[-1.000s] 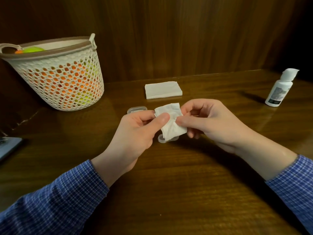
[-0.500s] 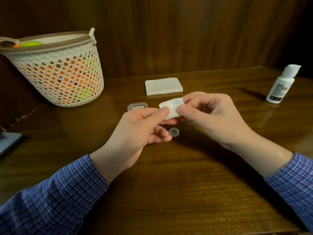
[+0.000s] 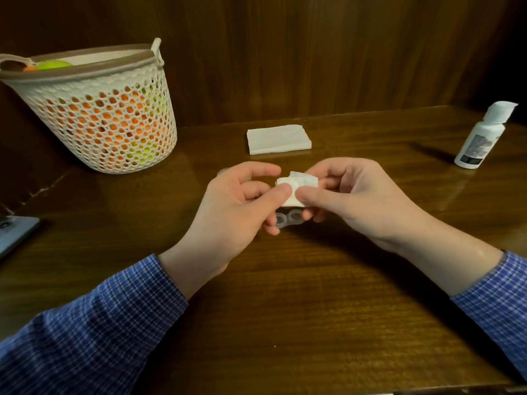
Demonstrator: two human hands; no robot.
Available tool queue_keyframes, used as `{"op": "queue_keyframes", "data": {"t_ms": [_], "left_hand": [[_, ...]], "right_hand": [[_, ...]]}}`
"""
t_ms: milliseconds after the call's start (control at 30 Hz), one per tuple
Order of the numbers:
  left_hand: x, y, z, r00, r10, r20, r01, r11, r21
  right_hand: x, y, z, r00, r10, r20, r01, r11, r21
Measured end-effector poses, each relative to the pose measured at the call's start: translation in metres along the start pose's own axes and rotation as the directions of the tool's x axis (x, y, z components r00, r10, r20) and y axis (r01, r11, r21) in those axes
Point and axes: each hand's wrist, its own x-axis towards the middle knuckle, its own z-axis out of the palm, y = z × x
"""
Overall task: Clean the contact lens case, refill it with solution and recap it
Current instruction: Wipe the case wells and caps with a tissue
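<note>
head: both hands [image 3: 296, 195] pinch tissue [image 3: 296, 185].

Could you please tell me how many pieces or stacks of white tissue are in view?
2: a folded tissue pinched between both hands, and a tissue stack on the table behind them.

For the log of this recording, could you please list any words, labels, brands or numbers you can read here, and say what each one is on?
No text here can be read.
Bottle: it carries a grey and dark label, but the print is too small and blurred to read.
Tissue stack: plain, no print.
Basket: no lettering visible.
Grey device at the left edge: no visible marking.
</note>
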Motion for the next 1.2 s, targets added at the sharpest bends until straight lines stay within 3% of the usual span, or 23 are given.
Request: {"op": "queue_keyframes", "data": {"t_ms": [100, 233, 367, 467, 533, 600, 667, 733, 867, 1200], "left_hand": [[0.000, 0.001, 0.000, 1.000, -0.006, 0.031, 0.007, 0.999, -0.031], [0.000, -0.004, -0.002, 0.998, 0.057, 0.022, -0.057, 0.998, -0.020], [0.002, -0.006, -0.006, 0.986, 0.132, 0.100, -0.135, 0.990, 0.025], [0.005, -0.010, -0.007, 0.990, 0.129, 0.059, -0.131, 0.990, 0.042], [0.006, -0.016, -0.007, 0.989, 0.144, 0.019, -0.145, 0.978, 0.148], [0.005, -0.022, -0.009, 0.983, 0.165, 0.073, -0.181, 0.899, 0.398], [0.006, -0.026, -0.009, 0.979, 0.119, 0.167, -0.195, 0.789, 0.583], [0.010, -0.028, -0.008, 0.974, 0.066, 0.217, -0.193, 0.743, 0.640], [0.018, -0.029, -0.005, 0.967, 0.075, 0.242, -0.218, 0.733, 0.644], [0.015, -0.029, -0.006, 0.959, 0.079, 0.273, -0.207, 0.852, 0.480]], "right_hand": [[0.001, 0.001, -0.001, 1.000, 0.013, -0.016, -0.013, 1.000, 0.000], [0.000, 0.002, 0.001, 0.999, 0.028, 0.044, -0.027, 0.999, -0.019], [-0.001, 0.000, -0.001, 0.995, 0.013, 0.103, -0.005, 0.997, -0.072], [0.001, -0.001, -0.006, 0.998, -0.002, 0.068, 0.012, 0.989, -0.146], [0.004, 0.002, -0.011, 0.999, -0.019, -0.044, 0.008, 0.970, -0.243], [0.006, 0.006, -0.012, 0.993, -0.078, -0.094, 0.030, 0.903, -0.429], [0.006, 0.009, -0.008, 0.992, -0.122, -0.033, 0.085, 0.834, -0.545], [0.005, 0.012, -0.005, 0.989, -0.138, 0.053, 0.142, 0.782, -0.607], [0.007, 0.015, -0.002, 0.975, -0.140, 0.174, 0.222, 0.690, -0.689], [0.008, 0.016, -0.003, 0.979, -0.057, 0.195, 0.168, 0.762, -0.626]]}}
